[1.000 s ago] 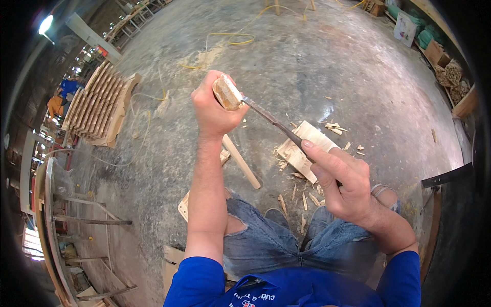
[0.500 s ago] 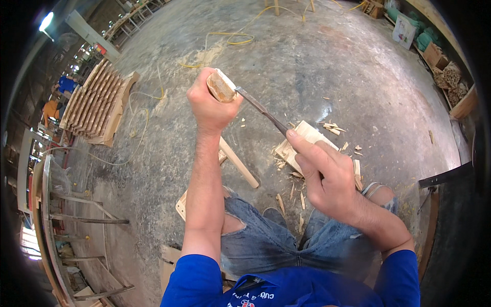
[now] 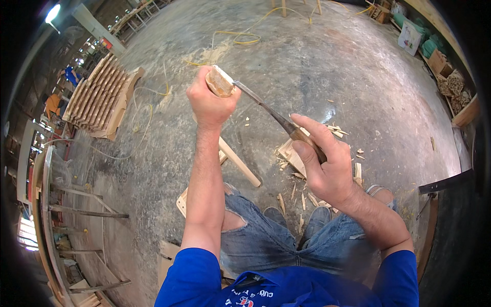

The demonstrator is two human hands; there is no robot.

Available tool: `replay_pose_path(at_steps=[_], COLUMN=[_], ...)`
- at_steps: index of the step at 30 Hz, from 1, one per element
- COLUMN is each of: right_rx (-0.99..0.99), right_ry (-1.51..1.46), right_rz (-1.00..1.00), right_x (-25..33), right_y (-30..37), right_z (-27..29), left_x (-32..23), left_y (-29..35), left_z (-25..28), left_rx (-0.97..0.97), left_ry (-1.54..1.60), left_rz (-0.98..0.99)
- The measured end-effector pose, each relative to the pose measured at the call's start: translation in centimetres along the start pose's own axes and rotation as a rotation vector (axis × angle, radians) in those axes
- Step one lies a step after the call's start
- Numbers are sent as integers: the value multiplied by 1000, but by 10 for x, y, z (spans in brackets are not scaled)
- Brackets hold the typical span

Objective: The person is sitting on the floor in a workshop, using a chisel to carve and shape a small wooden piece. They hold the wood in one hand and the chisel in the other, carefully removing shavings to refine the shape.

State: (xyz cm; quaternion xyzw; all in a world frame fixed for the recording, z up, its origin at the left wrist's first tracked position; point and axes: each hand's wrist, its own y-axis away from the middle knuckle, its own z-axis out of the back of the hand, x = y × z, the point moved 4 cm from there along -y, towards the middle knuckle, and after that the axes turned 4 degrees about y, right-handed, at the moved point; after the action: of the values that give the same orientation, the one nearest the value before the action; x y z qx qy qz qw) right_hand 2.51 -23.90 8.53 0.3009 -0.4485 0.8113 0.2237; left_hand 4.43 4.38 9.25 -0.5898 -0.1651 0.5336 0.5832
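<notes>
A wooden piece (image 3: pixel 220 83) is held up by the left hand (image 3: pixel 212 106), with its fingers clamped around the sides and its brownish end face left exposed. A chisel (image 3: pixel 279 118) is held in the right hand (image 3: pixel 330 166), the fingers closed on its wooden handle (image 3: pixel 303 137). The blade's tip is placed at the piece's right edge, though contact cannot be told for certain. On the floor (image 3: pixel 358 97) below, a pale block (image 3: pixel 293 158) is partly hidden by the right hand, and wood chips (image 3: pixel 336 131) are scattered nearby.
</notes>
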Motion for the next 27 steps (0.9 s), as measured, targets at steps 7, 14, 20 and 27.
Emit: replay_pose_path(at_steps=[7,14,20,27], right_rx=[-10,-219,-107,-40], right_ry=[-423,-177,-5,58], right_rz=[-319,-88,-138,140], right_x=[-20,-17,-21,-17], right_y=[-2,-29,10,25], right_z=[3,10,52,40], left_x=[-2,-61,-35,-27], left_y=[-1,16,9,7], left_z=[2,-48,-53,-38], left_rx=[-35,112,149,112], left_ry=[-88,57,167,43], left_rz=[-41,-206,-115,-116])
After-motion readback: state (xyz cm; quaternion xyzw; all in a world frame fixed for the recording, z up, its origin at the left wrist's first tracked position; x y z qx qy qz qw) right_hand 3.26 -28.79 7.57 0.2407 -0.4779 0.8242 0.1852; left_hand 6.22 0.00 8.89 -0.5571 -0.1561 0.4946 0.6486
